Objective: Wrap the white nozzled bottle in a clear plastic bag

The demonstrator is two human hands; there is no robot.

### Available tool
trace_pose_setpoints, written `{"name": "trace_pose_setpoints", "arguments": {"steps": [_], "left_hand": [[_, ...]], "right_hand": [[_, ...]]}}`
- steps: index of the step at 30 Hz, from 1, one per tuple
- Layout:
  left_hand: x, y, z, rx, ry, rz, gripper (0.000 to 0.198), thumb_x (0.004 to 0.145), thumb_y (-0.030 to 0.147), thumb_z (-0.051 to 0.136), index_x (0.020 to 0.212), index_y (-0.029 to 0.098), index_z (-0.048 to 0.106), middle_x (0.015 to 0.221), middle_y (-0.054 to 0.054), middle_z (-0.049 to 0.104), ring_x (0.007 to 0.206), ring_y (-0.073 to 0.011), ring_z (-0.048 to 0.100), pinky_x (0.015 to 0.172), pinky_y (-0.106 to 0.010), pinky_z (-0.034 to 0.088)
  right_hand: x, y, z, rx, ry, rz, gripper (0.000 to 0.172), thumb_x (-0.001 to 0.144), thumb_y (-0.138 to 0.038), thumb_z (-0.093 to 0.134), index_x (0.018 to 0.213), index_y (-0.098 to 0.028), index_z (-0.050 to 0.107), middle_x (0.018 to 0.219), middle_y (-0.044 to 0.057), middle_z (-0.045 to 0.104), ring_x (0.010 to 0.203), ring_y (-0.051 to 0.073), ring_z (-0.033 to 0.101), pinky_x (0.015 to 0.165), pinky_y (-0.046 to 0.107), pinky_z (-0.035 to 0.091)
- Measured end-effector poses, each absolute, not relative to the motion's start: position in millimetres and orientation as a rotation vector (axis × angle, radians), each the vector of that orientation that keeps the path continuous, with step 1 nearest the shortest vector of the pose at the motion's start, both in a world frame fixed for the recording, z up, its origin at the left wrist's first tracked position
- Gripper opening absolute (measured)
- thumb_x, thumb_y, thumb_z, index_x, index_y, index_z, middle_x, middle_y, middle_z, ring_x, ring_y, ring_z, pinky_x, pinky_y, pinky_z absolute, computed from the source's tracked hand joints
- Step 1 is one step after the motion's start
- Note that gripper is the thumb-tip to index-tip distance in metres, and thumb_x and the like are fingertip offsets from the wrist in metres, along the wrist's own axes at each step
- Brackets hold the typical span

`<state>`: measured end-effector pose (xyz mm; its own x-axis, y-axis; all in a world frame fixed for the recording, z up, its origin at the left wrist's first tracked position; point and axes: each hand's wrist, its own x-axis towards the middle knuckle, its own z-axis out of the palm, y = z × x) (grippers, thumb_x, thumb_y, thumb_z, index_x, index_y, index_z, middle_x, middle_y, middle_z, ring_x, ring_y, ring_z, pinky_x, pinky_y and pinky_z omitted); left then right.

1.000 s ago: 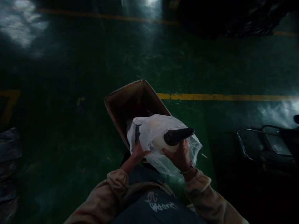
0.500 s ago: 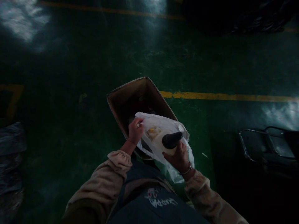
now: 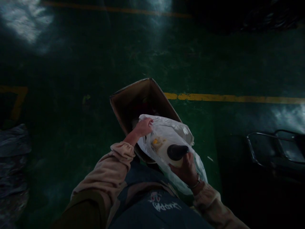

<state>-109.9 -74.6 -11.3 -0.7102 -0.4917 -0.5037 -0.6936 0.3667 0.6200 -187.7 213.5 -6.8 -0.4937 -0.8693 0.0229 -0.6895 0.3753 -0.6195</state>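
Observation:
My left hand (image 3: 144, 126) pinches the rim of a white translucent plastic bag (image 3: 170, 126). Inside the bag's mouth, my right hand (image 3: 187, 171) is wrapped around a whitish bottle with a black cone-shaped cap (image 3: 175, 152). The cap points up and to the right. Beside the bottle, something pale with a yellow spot (image 3: 156, 141) shows in the bag; its kind cannot be made out. Bag and hands are over the near part of an open cardboard box (image 3: 133, 90). The box's dark inside holds something reddish, too dim to name.
The box stands on a green floor (image 3: 95, 63) with a yellow line (image 3: 214, 97) running right from it. Metal-framed furniture (image 3: 251, 149) stands at the right. Wrapped bundles (image 3: 14, 143) are at the left edge, and a dark heap is at the top right.
My right hand and the bottle have shifted slightly right and toward me. My left hand has moved a little right along the bag's rim, and the bag is drawn out more toward the lower right.

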Motion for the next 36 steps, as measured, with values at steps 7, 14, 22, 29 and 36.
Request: {"name": "trace_pose_setpoints", "arguments": {"steps": [7, 14, 22, 29, 36], "left_hand": [[-122, -57, -11, -0.650, 2.278, 1.387, 0.060, 0.072, 0.034, 0.068, 0.125, 0.012, 0.051, 0.117, -0.010, 0.062, 0.106, -0.0208, 0.058, 0.091, -0.031, 0.045], [-133, -69, -45, -0.845, 2.402, 0.990, 0.012, 0.084, 0.020, 0.056, 0.088, 0.011, 0.063, 0.096, -0.007, 0.065, 0.099, -0.0193, 0.058, 0.093, -0.044, 0.044], [-120, -68, -46, -0.938, 2.338, 0.986, 0.015, 0.083, 0.019, 0.056, 0.094, 0.010, 0.061, 0.102, -0.009, 0.062, 0.105, -0.0235, 0.055, 0.095, -0.052, 0.041], [-132, -68, -30, -0.630, 1.936, 1.586, 0.017, 0.077, 0.007, 0.059, 0.093, 0.011, 0.063, 0.091, -0.004, 0.067, 0.085, -0.0153, 0.063, 0.079, -0.034, 0.052], [-142, -69, -21, -0.530, 1.673, 1.651, 0.012, 0.071, 0.017, 0.067, 0.081, 0.012, 0.067, 0.077, -0.004, 0.069, 0.068, -0.0152, 0.063, 0.066, -0.031, 0.052]], "right_hand": [[-198, 206, -1, -1.397, 2.270, -0.864, 0.089, 0.063, -0.026, 0.069, 0.137, -0.011, 0.023, 0.124, 0.018, 0.042, 0.115, 0.035, 0.042, 0.097, 0.052, 0.039], [-196, 226, -15, -1.434, 2.222, -0.851, 0.086, 0.070, -0.031, 0.066, 0.141, -0.013, 0.020, 0.129, 0.018, 0.046, 0.116, 0.034, 0.048, 0.092, 0.050, 0.048], [-197, 231, -12, -1.399, 2.289, -0.834, 0.086, 0.065, -0.037, 0.070, 0.136, -0.013, 0.030, 0.130, 0.019, 0.043, 0.124, 0.041, 0.036, 0.098, 0.061, 0.038], [-201, 228, 7, -1.420, 2.176, -0.920, 0.084, 0.062, -0.029, 0.069, 0.135, -0.013, 0.031, 0.127, 0.018, 0.038, 0.117, 0.034, 0.042, 0.094, 0.053, 0.043], [-200, 219, 12, -1.413, 2.196, -0.931, 0.079, 0.062, -0.025, 0.067, 0.133, -0.014, 0.032, 0.125, 0.017, 0.039, 0.114, 0.033, 0.043, 0.093, 0.053, 0.042]]}}
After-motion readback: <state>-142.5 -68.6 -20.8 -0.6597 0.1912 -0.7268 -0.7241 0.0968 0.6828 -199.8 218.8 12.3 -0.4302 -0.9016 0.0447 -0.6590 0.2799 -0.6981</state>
